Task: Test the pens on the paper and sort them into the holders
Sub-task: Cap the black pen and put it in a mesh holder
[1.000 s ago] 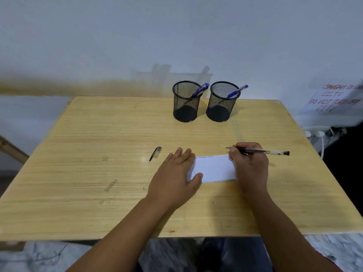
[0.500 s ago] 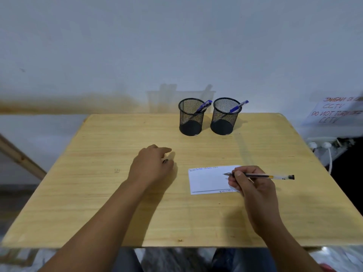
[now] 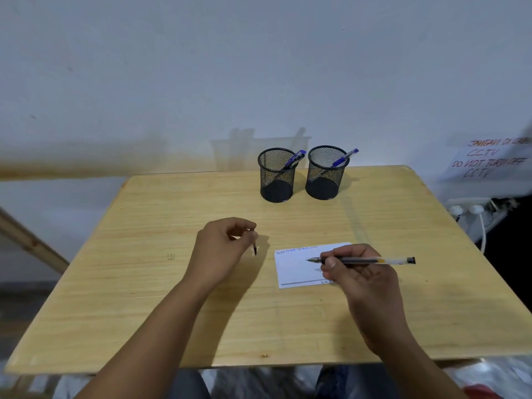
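Head view, looking down on a pale wooden bench [image 3: 144, 298], grain running side to side, corners rounded. Toward the far edge, two black wire-mesh holders, round and slightly tapered, stand just beside each other. The left holder [image 3: 277, 180] has a blue pen [image 3: 295, 159] leaning on its right rim; its lower end is hard to make out through the mesh. The right holder [image 3: 326, 177] carries another blue pen [image 3: 345, 158], also tilted right, tip end down inside.

Right of the bench's middle lies a small white rectangular paper [image 3: 296, 269], handwriting along its top edge too small to read, a dark line near its bottom edge. Its right part is hidden under the right hand [image 3: 362, 280], which is closed around a clear-barrelled pen [image 3: 365, 260] with a dark end plug, held almost level, its metal tip over the paper; whether it touches, cannot tell.

The left hand [image 3: 221, 249], near the middle of the bench, is curled with fingertips pinching a small dark pen cap [image 3: 255, 248], hanging downward; mostly covered and hard to make out.

Off the right edge, a hand-lettered sign [image 3: 486, 161] is partly blurred and cut off.
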{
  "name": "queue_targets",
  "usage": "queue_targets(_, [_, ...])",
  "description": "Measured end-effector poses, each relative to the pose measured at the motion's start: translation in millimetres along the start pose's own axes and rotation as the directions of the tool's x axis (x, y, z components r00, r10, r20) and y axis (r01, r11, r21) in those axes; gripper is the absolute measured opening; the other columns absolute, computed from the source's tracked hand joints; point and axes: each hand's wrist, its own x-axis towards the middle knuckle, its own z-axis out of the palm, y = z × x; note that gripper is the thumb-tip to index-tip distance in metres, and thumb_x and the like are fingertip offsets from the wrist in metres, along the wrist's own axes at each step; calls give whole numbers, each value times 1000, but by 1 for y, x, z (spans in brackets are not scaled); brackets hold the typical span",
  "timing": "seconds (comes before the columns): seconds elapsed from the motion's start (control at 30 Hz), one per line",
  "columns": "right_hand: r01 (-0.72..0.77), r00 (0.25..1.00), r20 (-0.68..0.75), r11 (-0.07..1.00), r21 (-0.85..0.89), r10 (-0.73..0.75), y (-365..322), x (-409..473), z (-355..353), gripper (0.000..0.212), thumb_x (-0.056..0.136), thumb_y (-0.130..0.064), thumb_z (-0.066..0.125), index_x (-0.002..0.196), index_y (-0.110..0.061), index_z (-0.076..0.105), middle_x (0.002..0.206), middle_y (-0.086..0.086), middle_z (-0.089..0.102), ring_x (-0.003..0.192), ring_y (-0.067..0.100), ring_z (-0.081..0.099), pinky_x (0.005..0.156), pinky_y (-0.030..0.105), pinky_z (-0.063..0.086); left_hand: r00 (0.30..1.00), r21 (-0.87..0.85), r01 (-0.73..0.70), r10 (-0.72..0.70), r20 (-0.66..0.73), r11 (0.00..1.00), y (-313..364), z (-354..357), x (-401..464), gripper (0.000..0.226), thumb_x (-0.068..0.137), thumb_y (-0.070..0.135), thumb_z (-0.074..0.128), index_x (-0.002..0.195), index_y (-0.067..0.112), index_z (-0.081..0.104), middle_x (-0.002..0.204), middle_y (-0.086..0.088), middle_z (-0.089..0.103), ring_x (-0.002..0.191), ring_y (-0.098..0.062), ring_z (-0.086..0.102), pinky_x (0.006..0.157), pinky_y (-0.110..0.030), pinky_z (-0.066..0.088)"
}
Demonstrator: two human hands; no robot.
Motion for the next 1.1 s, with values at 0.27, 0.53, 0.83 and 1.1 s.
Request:
queue_targets(0.27, [109, 994, 25, 994, 26, -109, -16, -3, 8, 17, 77, -1, 78, 82, -17, 73, 83, 3, 78, 80, 21, 75, 73, 36, 55, 951, -564, 303, -278, 134, 768, 23, 7, -39, 15, 81, 20, 76, 96, 20, 76, 84, 2, 75, 70, -10, 64, 72, -28, 47])
queue_targets(0.53, [141, 989, 38, 989, 36, -143, -17, -4, 13, 19, 75, 4, 78, 80, -14, 71, 82, 4, 77, 78, 18, 75, 67, 22, 56, 902, -768, 418, -322, 288, 485, 32, 13, -59, 27, 67, 11, 75, 94, 10, 73, 88, -10, 74, 77, -15, 71, 65, -24, 49])
queue_targets(0.83, [137, 989, 41, 986, 91, -141, -18, -5, 12, 20, 75, 7, 77, 80, -11, 72, 83, 5, 77, 77, 16, 74, 66, 19, 54, 857, -829, 463, -399, 327, 314, 31, 17, -62, 25, 68, 9, 75, 92, 10, 72, 91, -11, 74, 78, -16, 73, 62, -21, 54])
queue_targets(1.1, [162, 986, 35, 986, 46, -164, -15, -6, 14, 21, 73, 6, 79, 79, -13, 71, 84, 6, 76, 78, 16, 74, 69, 22, 57, 853, -820, 486, -367, 371, 302, 34, 22, -67, 15, 71, 9, 74, 86, 11, 75, 91, -13, 74, 77, -17, 72, 60, -21, 56])
